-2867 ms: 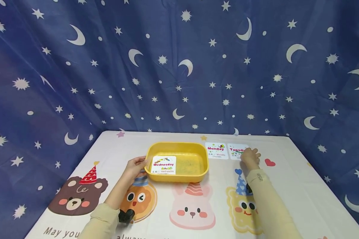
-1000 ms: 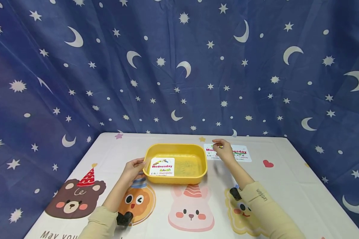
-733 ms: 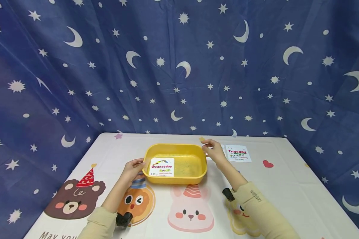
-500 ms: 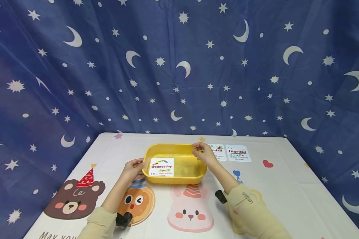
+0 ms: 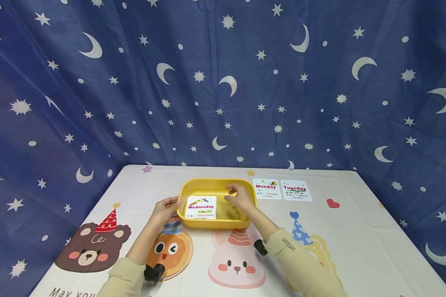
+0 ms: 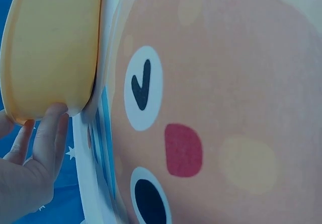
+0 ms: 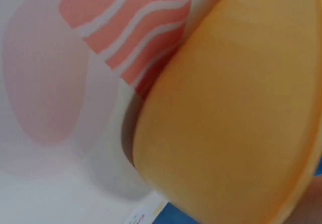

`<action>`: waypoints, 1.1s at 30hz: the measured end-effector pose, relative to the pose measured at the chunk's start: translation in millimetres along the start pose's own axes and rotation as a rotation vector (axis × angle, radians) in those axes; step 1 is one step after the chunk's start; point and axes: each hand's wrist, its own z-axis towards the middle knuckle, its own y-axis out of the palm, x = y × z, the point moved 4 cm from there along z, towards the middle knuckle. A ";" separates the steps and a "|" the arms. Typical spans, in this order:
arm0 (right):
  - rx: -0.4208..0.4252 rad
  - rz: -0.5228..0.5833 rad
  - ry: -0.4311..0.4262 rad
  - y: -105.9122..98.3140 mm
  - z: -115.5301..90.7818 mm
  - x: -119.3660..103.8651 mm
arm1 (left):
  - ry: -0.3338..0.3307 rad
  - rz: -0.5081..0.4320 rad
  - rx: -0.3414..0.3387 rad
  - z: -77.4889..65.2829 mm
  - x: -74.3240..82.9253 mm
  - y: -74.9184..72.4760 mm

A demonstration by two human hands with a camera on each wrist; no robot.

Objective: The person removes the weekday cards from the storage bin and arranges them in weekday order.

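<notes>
A yellow plastic basin [image 5: 217, 223] stands near the middle of the table, also filling much of both wrist views. My left hand [image 5: 165, 211] grips its left end, with fingers [image 6: 48, 138] against the outer wall in the left wrist view. Inside, at the left, lies a white card printed "Wednesday" [image 5: 201, 207]. My right hand [image 5: 240, 199] reaches over the right side into the basin, thumb and forefinger bent and apart, nothing between them. To the basin's right, a "Monday" card [image 5: 266, 189] and a "Tuesday" card [image 5: 295, 190] lie side by side.
The table [image 5: 371, 247] wears a white cloth printed with cartoon faces, among them a bear [image 5: 93, 251] and a rabbit [image 5: 238, 264]. A blue curtain [image 5: 223, 82] with moons and stars hangs behind and at the sides.
My right hand has left the Tuesday card, passed leftward over the Monday card and come over the basin. My left hand has stayed on the basin's left end.
</notes>
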 end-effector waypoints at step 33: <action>-0.071 0.074 0.348 45.9 16.6 23.5 | -0.007 -0.001 0.002 1.0 -0.8 0.5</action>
